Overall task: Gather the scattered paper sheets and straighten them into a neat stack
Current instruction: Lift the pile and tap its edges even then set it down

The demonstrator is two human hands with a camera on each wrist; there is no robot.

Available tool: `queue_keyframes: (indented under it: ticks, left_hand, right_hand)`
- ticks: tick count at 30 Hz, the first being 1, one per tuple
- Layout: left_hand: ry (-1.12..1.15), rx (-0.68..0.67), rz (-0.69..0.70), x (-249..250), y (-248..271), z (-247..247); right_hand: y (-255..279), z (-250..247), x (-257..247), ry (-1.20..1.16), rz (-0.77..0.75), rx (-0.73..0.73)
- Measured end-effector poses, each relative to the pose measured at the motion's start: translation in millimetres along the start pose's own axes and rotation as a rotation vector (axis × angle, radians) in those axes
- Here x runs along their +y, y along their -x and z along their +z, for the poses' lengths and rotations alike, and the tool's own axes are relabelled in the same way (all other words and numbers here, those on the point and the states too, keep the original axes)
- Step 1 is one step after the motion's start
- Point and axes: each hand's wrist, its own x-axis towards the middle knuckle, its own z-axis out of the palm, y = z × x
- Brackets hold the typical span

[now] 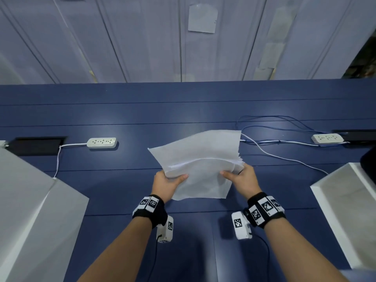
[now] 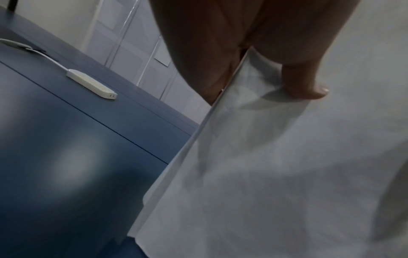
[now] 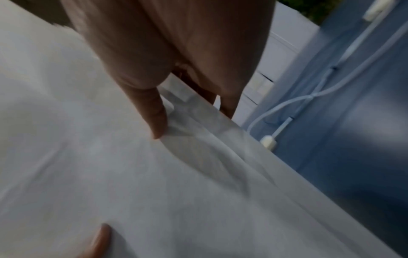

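A bundle of white paper sheets (image 1: 200,157) is held up above the blue table (image 1: 122,180), sagging and uneven, with edges fanned at its right side. My left hand (image 1: 168,183) grips the bundle's left edge, thumb on top. My right hand (image 1: 242,179) grips the right edge the same way. In the left wrist view my left hand (image 2: 243,57) has its thumb pressed on the paper sheets (image 2: 276,174) and its fingers behind them. In the right wrist view my right hand (image 3: 176,69) pinches the paper sheets (image 3: 132,174), and my left thumb tip shows at the bottom.
A white power strip (image 1: 101,143) lies left on the table, and another power strip (image 1: 327,138) lies at the right with white and blue cables (image 1: 284,157) trailing from it. Grey-white boxes stand at the left (image 1: 30,210) and right (image 1: 345,210) edges. A panelled wall runs behind.
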Motion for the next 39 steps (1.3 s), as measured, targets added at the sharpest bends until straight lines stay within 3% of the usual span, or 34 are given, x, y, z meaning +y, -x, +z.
queue_keyframes:
  ticks: [5, 8, 12, 14, 17, 21, 29, 39]
  left_hand:
    - [0.087, -0.008, -0.032, 2, -7, -1]
    - [0.08, -0.038, -0.017, 4, -8, -3]
    - [0.072, -0.05, -0.008, 5, -9, -3]
    - [0.087, -0.058, -0.009, 5, -8, -4]
    - [0.111, -0.108, 0.006, 8, -5, -4]
    - [0.101, -0.128, 0.023, 10, -6, -1]
    - [0.109, -0.109, 0.028, 8, -8, 1]
    - [0.031, -0.074, -0.007, 6, -9, 0]
  right_hand:
    - [-5, -8, -54, 0.085, -0.217, 0.023]
    - [-3, -5, -102, 0.277, -0.393, 0.055]
    - [17, 17, -165, 0.734, -0.916, 0.116]
    - [24, 37, -186, 1.0, -1.032, 0.067]
    - [21, 65, -189, 1.279, -1.008, -0.142]
    - [7, 76, -171, 1.397, -0.84, -0.326]
    - [-8, 72, -116, 1.439, -0.635, -0.452]
    - [-14, 64, -82, 1.365, -0.669, -0.385]
